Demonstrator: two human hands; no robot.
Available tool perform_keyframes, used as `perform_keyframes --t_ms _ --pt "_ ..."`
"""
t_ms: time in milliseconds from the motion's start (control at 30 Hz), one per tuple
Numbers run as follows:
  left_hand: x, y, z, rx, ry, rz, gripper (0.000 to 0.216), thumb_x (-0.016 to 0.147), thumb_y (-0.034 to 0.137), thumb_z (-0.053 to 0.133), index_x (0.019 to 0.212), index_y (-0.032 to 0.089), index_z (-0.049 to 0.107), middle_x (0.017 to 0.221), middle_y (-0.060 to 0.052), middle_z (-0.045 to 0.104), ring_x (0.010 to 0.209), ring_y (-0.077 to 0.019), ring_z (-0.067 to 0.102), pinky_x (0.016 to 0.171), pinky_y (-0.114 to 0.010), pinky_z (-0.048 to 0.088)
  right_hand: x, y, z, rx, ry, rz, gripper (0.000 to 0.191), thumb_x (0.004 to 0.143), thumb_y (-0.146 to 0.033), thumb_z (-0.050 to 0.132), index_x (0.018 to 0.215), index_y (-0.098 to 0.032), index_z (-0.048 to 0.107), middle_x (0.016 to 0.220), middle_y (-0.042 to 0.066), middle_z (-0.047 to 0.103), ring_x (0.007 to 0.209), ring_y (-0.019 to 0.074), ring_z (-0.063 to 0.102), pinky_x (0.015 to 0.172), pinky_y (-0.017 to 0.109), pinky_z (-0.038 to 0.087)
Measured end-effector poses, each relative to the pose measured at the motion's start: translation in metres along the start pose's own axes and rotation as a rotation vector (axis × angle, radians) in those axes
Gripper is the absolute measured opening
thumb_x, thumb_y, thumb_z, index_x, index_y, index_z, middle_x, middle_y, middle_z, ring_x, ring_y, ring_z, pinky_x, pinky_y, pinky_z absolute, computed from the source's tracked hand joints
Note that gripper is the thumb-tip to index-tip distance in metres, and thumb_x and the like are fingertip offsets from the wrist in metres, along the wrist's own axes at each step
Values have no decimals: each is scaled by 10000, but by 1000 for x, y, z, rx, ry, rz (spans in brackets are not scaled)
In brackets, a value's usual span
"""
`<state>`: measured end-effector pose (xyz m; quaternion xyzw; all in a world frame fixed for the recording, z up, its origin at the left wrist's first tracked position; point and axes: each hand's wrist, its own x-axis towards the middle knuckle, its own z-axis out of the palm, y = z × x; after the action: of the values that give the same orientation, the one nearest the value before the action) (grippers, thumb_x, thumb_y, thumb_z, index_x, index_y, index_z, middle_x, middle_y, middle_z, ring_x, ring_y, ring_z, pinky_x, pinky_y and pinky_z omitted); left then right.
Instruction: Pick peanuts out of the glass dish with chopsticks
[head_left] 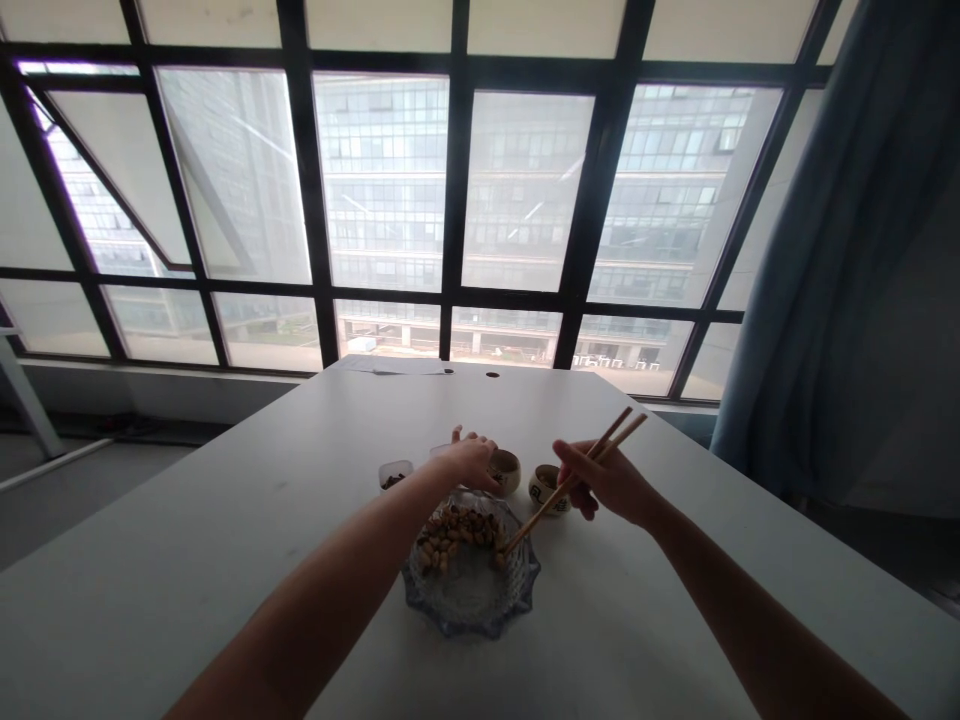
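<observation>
A scalloped glass bowl (480, 612) sits on the white table (187, 560), with several peanuts (454, 533) piled in its far half. My right hand (611, 482) is closed on a pair of wooden chopsticks (574, 480), whose tips reach down into the peanuts at the bowl's right side. My left hand (471, 460) hovers over the far rim of the bowl, fingers curled down beside a small ceramic cup (507, 470). A second small cup (546, 487) stands just right of it, under the chopsticks.
A small clear plastic box (394, 473) with something dark inside stands left of my left hand. A sheet of paper (397, 366) lies at the table's far edge. Large windows run behind the table, and a blue-grey curtain (840, 260) hangs at the right.
</observation>
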<state>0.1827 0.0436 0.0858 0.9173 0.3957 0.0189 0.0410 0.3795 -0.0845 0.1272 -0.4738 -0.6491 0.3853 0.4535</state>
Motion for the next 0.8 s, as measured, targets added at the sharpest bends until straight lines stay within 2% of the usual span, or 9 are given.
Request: perform_keyframes --t_ms 67,133,300,400,500,633,800 --pt "-5 -4 0 -10 37 7 738 719 626 682 1314 219 522 1370 -153 576 1348 -343 433 1168 -601 142 -5 -4 11 -96 -133 42 622 747 -738 624 565 -143 619 388 16 583 281 92 501 309 169 369" --pt "-16 -9 -1 -31 121 10 682 784 614 633 1325 214 520 1385 -151 570 1355 -339 430 1172 -608 126 -9 -6 21 -167 -188 28 602 785 -717 598 587 -148 615 417 10 595 306 90 519 332 165 389" --pt "-63 -35 -4 -66 423 36 449 887 550 556 1181 221 638 1249 -117 671 1230 -311 555 1171 -601 150 -8 -2 32 -223 -80 -140 525 833 -635 614 613 -159 620 466 0 604 373 97 559 374 169 412" --pt "-93 -59 0 -104 594 -21 377 924 533 511 1063 224 678 1161 -85 714 1129 -285 622 1149 -581 233 -5 3 32 -199 -13 -156 525 837 -643 603 631 -161 631 488 8 618 396 106 575 382 176 421" --pt "-117 -82 12 -154 729 -95 383 926 543 496 995 216 683 1084 -82 731 1046 -278 653 1050 -516 399 -5 4 28 -205 -18 -136 530 852 -649 576 649 -163 639 491 9 619 391 109 572 374 180 416" --pt "-139 -98 33 -257 821 -141 380 927 549 478 976 219 659 1016 -81 724 987 -266 664 927 -447 501 -10 -3 27 -308 -128 -128 493 884 -598 572 659 -163 631 521 19 636 417 122 603 394 193 450" --pt "-150 -100 52 -355 867 -146 378 926 545 459 1011 216 625 1019 -89 700 948 -254 662 874 -420 533 -17 -14 30 -337 -223 -139 458 902 -558 575 678 -162 631 552 21 634 442 127 614 410 203 480"
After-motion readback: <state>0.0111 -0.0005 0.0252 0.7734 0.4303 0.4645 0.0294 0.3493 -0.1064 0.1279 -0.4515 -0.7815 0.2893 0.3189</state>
